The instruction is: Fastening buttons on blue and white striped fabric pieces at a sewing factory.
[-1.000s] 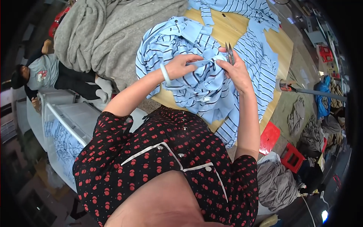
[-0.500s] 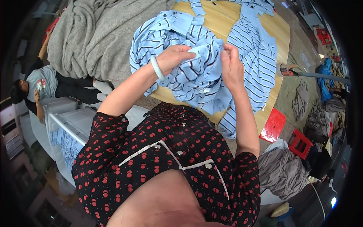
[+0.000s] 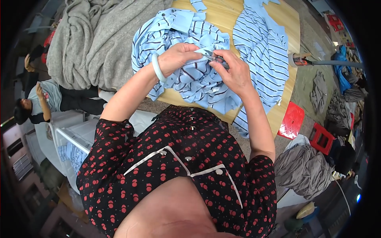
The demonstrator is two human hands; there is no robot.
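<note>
A light blue knit shirt (image 3: 198, 85) with dark stripes lies bunched on the wooden table (image 3: 222, 14). Its buttoned part is folded over at the far left of the heap. My left hand (image 3: 176, 59) pinches an edge of the shirt between thumb and fingers. Facing it, my right hand (image 3: 235, 73) is closed round small dark thread snips (image 3: 221, 60). Their blades point left and meet the pinched edge near my left fingertips. Whether they cut a thread is too small to tell. To the right lies a second striped garment (image 3: 262, 55), spread lengthwise.
Grey knit cloth (image 3: 87, 43) is heaped at the left. Beyond it a person (image 3: 49, 97) sits near a white bin (image 3: 63, 137) of striped garments. A grey pole (image 3: 333, 63) stands off the table's right edge. Red stools (image 3: 291, 120) and grey garments (image 3: 303, 170) are at lower right.
My right hand has come left and turned inward toward my left hand, and the thread snips now show in it. My left hand still pinches the shirt. The view has shifted slightly.
</note>
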